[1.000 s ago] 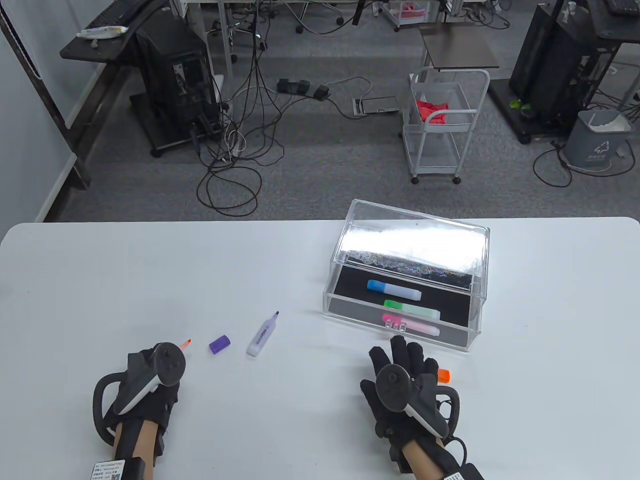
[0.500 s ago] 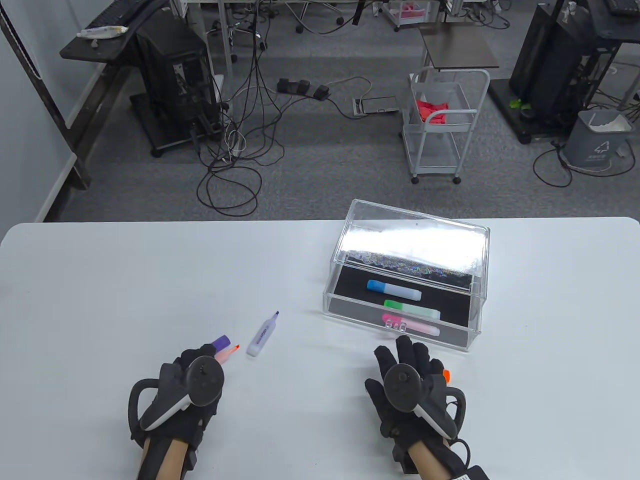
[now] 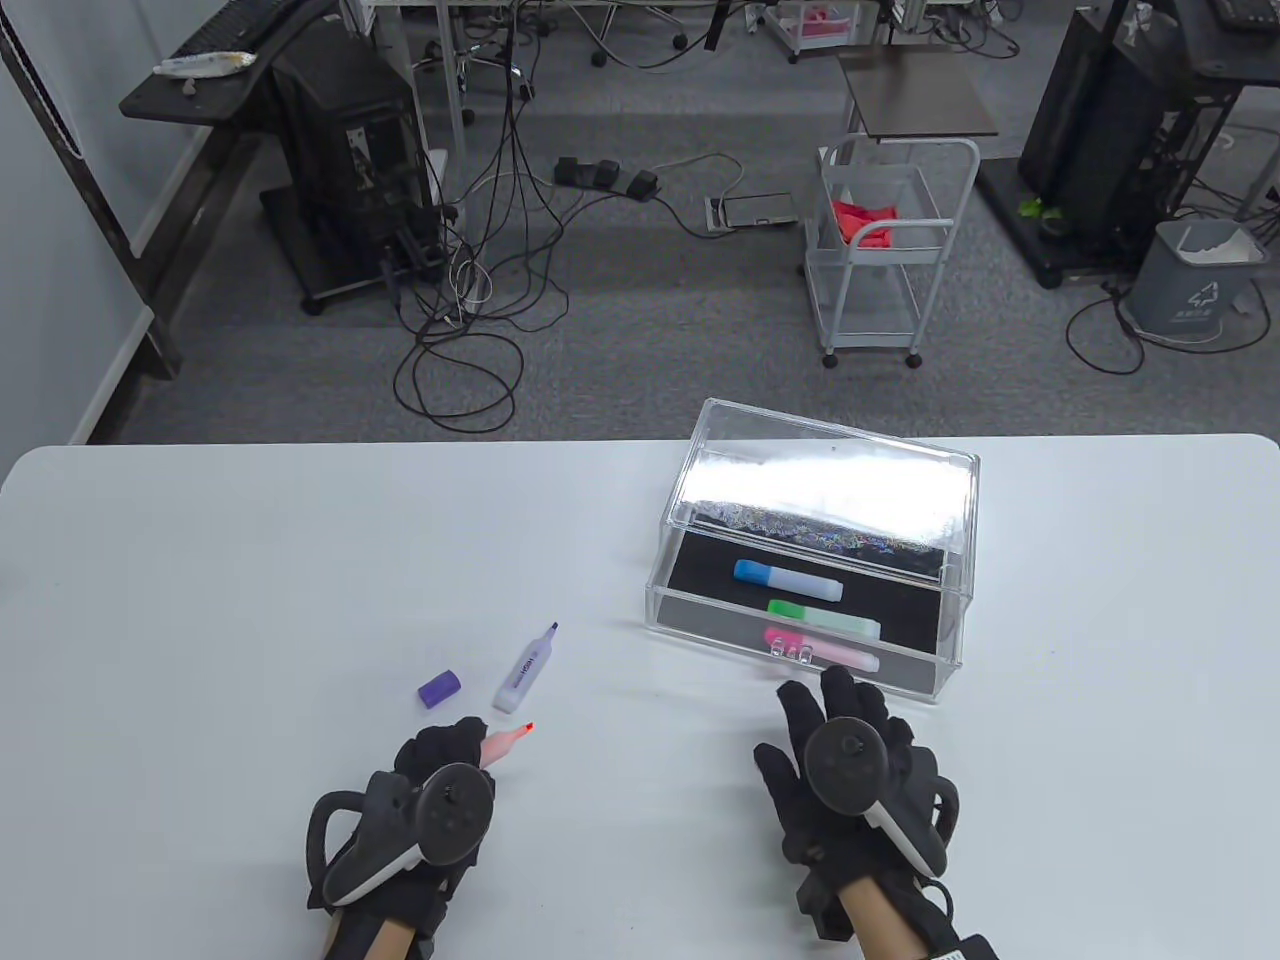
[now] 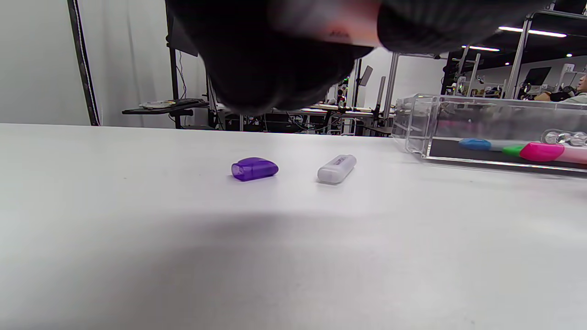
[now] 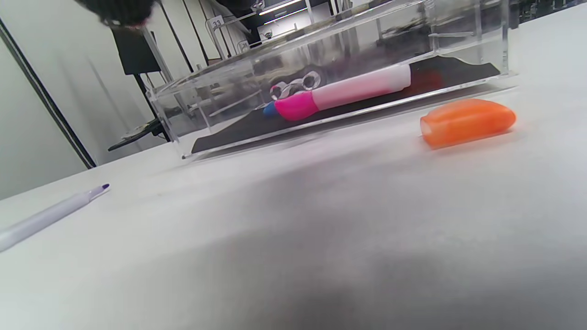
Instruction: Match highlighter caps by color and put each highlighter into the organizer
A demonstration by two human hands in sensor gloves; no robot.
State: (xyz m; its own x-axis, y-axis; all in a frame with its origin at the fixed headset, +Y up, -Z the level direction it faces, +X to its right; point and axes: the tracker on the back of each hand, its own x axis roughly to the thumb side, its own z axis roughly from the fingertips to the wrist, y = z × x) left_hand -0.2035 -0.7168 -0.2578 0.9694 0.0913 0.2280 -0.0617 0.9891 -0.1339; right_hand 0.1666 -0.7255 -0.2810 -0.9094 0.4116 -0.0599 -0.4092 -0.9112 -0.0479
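Orange highlighter [image 3: 503,743]: body hidden inside left hand [image 3: 425,800], only tip end showing; blurred in left wrist view. Orange cap [image 5: 467,122]: hidden under right hand [image 3: 850,770] in table view. Right fingers nearly out of right wrist view. Purple highlighter [image 5: 50,213]: cut by that view's left edge.

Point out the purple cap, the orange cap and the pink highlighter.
purple cap [image 3: 438,688], table view, middle of its side.
orange cap [image 5: 467,122], right wrist view, middle of its side.
pink highlighter [image 3: 822,651], table view, its barrel.
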